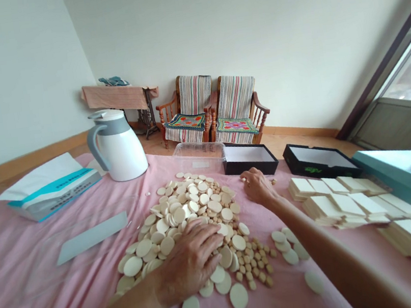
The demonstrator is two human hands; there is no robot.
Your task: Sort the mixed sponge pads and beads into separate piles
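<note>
A heap of pale round wooden discs (pixel 179 214) spreads over the pink cloth. On its near side lies my left hand (pixel 194 258), palm down, with fingers stretched over the discs. Small wooden blocks (pixel 253 265) with rounded edges are gathered at the heap's right side, and some lie among the discs. My right hand (pixel 260 187) reaches forward, just in front of a black open box (pixel 250 168). Its fingers are bent down and together on what looks like a small wooden block (pixel 245 181), partly hidden by them. Another small block (pixel 273 182) sits beside that hand.
Stacks of pale wooden rectangles (pixel 352 206) line the right, near a second black box (pixel 322 170) and a light-blue box (pixel 405 173). A clear plastic container (pixel 200 156) stands behind the heap. Left are a white jug (pixel 124 153), tissue pack (pixel 56 191) and clear lid (pixel 92 238).
</note>
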